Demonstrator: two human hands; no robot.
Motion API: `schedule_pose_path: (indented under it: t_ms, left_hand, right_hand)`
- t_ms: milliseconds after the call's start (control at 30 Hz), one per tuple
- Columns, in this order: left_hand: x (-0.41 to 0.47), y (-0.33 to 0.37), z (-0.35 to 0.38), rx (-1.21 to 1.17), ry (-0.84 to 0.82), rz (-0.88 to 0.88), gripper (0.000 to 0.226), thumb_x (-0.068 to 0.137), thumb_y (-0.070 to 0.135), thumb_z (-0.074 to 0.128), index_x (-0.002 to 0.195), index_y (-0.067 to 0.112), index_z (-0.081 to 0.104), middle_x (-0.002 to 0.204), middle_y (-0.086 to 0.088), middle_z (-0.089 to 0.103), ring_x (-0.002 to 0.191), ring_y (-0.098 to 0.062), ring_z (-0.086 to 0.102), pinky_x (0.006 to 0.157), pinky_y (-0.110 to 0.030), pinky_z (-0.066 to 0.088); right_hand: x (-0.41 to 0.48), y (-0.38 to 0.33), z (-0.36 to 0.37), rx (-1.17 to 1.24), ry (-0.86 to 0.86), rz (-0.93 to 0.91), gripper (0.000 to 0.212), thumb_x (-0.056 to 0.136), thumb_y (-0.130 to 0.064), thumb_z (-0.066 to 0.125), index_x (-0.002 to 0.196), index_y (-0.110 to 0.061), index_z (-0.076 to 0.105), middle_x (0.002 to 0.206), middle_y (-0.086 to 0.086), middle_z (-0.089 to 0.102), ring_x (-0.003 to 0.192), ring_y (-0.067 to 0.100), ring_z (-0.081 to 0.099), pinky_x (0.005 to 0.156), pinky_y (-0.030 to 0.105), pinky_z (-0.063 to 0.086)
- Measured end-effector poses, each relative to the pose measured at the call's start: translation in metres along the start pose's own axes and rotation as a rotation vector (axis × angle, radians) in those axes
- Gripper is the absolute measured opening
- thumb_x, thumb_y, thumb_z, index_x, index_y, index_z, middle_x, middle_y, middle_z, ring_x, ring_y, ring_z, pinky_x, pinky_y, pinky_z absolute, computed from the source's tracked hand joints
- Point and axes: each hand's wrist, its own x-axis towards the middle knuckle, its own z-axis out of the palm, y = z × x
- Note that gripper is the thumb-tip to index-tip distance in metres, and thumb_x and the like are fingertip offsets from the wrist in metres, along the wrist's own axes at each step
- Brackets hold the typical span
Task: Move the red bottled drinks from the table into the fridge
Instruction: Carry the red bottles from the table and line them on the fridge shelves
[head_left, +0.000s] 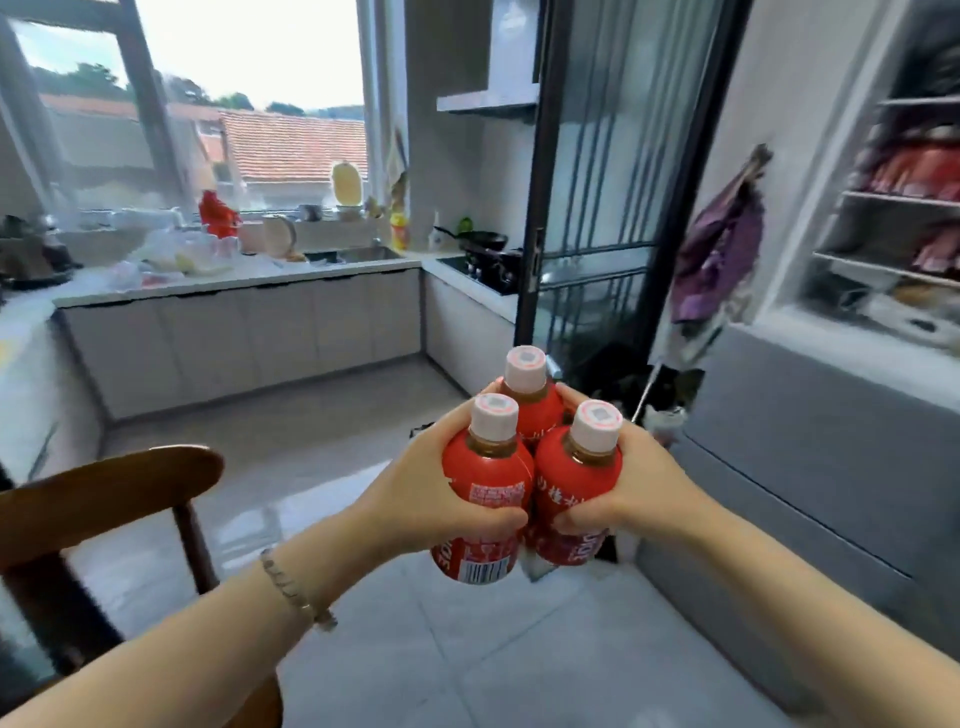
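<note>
Three red bottled drinks with pale pink caps are bunched together in mid-air in front of me: a left one (485, 493), a right one (574, 491) and a rear one (530, 402). My left hand (431, 483) grips the cluster from the left, its fingers curled round the left bottle. From the right, my right hand (636, 480) grips the right bottle, and its fingertips reach the rear bottle. The bottles stand upright above the tiled floor. No table is in view. On the right stands an open unit with wire shelves (898, 197) holding red packages; whether it is the fridge I cannot tell.
A wooden chair back (104, 488) stands at the lower left. A grey cabinet (810, 467) runs along the right. A kitchen counter (244, 283) with a sink, kettle and bags lies ahead under the window. A dark-framed glass door (587, 208) stands in the middle.
</note>
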Motion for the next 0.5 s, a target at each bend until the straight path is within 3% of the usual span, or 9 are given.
schedule_pose_path:
  t_ms: [133,267,400,500]
  left_hand:
    - [0.115,-0.002,0.042,-0.057,-0.198,0.094,0.080,0.052,0.025,0.082,0.120,0.047,0.047,0.107,0.015,0.068,0.098,-0.011,0.067,0.083,-0.031,0.055]
    - [0.201,0.001,0.100,-0.112,-0.363,0.146,0.081,0.057,0.012,0.083,0.124,0.039,0.048,0.107,0.007,0.069,0.098,-0.015,0.067,0.083,-0.034,0.055]
    - [0.293,0.004,0.191,-0.159,-0.516,0.201,0.079,0.057,0.007,0.083,0.123,0.034,0.049,0.104,0.007,0.069,0.095,-0.014,0.068,0.078,-0.027,0.055]
    - [0.324,0.007,0.227,-0.187,-0.552,0.203,0.079,0.058,0.005,0.083,0.125,0.032,0.049,0.105,0.004,0.069,0.096,-0.017,0.068,0.082,-0.034,0.056]
  right_hand:
    - [0.019,0.035,-0.077,-0.008,0.193,0.096,0.107,0.042,-0.007,0.077,0.133,-0.044,0.036,0.104,-0.027,0.066,0.093,-0.009,0.062,0.071,0.008,0.047]
    - [0.023,0.073,-0.147,-0.017,0.344,0.177,0.103,0.043,-0.010,0.078,0.129,-0.051,0.039,0.100,-0.024,0.067,0.092,-0.005,0.064,0.069,0.011,0.050]
    - [0.018,0.132,-0.234,-0.072,0.481,0.258,0.107,0.042,-0.012,0.080,0.133,-0.048,0.037,0.105,-0.022,0.066,0.094,-0.006,0.063,0.069,0.008,0.048]
    - [0.016,0.152,-0.270,-0.146,0.489,0.275,0.100,0.042,-0.013,0.079,0.123,-0.056,0.040,0.103,-0.025,0.066,0.096,-0.005,0.063,0.076,0.014,0.051]
